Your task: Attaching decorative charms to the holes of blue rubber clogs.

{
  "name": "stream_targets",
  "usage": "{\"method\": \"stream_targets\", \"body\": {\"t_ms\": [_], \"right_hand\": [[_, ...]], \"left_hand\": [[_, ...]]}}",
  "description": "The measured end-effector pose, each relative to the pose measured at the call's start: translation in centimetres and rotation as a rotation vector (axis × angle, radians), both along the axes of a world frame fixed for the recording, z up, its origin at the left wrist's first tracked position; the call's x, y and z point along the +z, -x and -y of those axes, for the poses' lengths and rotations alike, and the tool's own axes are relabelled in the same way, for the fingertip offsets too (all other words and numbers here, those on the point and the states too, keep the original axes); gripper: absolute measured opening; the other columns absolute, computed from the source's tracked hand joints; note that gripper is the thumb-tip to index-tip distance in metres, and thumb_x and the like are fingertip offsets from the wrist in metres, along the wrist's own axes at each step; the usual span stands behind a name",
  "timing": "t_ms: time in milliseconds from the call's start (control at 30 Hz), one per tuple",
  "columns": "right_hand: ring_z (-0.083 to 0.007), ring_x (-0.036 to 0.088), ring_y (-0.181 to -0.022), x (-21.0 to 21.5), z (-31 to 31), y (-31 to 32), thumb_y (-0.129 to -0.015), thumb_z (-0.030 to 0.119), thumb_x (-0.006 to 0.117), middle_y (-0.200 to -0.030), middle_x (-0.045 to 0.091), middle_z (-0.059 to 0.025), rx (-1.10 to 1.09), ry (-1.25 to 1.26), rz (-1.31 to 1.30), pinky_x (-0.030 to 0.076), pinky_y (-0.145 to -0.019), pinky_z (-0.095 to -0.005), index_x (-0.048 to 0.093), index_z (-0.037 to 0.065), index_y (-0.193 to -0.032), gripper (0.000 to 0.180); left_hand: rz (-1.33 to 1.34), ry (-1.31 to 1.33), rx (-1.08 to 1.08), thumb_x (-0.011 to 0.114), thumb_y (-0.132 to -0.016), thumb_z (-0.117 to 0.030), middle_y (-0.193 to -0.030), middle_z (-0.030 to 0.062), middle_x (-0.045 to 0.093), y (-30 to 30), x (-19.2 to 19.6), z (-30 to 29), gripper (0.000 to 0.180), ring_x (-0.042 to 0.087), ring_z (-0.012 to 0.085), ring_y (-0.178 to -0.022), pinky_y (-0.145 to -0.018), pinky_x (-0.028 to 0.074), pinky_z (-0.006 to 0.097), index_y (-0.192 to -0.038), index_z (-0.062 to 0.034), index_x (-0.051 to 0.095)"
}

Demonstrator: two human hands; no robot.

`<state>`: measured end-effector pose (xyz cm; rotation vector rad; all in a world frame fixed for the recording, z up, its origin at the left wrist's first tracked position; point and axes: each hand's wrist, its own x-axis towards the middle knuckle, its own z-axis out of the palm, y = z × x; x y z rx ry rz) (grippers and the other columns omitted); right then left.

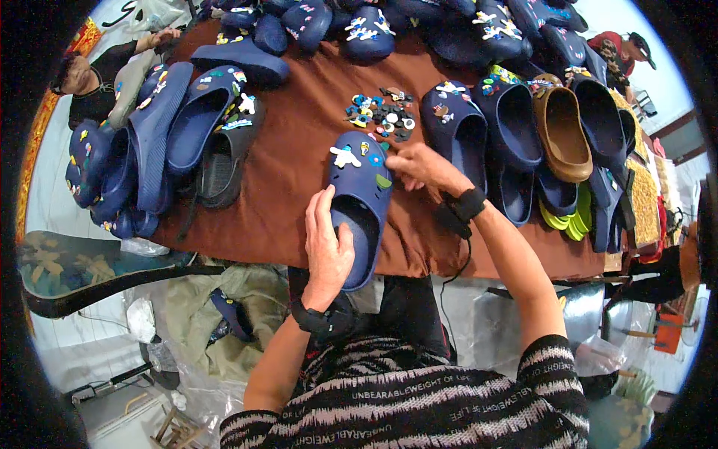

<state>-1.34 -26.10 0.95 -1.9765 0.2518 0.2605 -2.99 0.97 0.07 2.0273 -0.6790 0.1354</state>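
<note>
From where I operate, I judge the navy clog [350, 203] light and springy — foam that should flex under a squeeze, with little to break — and I'd take hold by the side rim of its foot opening. The left hand [327, 241] holds it there, thumb over the opening; the clog lies against that hand's right side and stretches beyond its fingertips. The right hand [420, 166] is narrow, fingers bunched just right of the toe — whether they pinch anything, I cannot tell.
</note>
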Motion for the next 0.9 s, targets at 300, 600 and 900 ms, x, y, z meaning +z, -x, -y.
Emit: {"method": "stream_targets", "body": {"t_ms": [300, 600, 900], "right_hand": [[-0.0419, 0.064, -0.107, -2.5, 2.0, -3.4, -0.085, 0.009, 0.061, -0.113, 0.065, -0.0228, -0.169, 0.823, 0.209, 0.051, -0.091, -0.0522, 0.063, 0.011, -0.124, 0.039], [-0.042, 0.064, -0.106, -2.6, 1.4, -4.1, -0.09, 0.015, 0.062, -0.112, 0.066, -0.0221, -0.211, 0.837, 0.237, 0.052, -0.089, -0.0506, 0.066, 0.01, -0.116, 0.027], [-0.0111, 0.063, -0.068, -1.9, 1.3, -2.4, -0.103, 0.023, 0.054, -0.087, 0.066, -0.0028, -0.373, -0.465, 0.149, 0.055, -0.063, -0.0262, 0.062, 0.002, -0.112, 0.024]], "left_hand": [[0.016, 0.016, 0.015, 0.054, -0.083, 0.004, -0.143, 0.0229, 0.043, 0.0, 0.2, 0.1, 0.063, 0.042, 0.0414, -0.133, -0.112, 0.035, 0.047, -0.144, -0.0028, 0.041], [0.008, 0.032, 0.014, 0.054, -0.084, 0.004, -0.143, 0.0234, 0.043, 0.0, 0.1, -0.1, 0.063, 0.042, 0.0414, -0.134, -0.113, 0.035, 0.048, -0.145, -0.0035, 0.041], [0.013, 0.033, 0.002, 0.054, -0.084, 0.003, -0.142, 0.0222, 0.044, 0.0, -0.1, -0.3, 0.061, 0.042, 0.0403, -0.135, -0.115, 0.032, 0.045, -0.144, -0.0011, 0.041]]}}
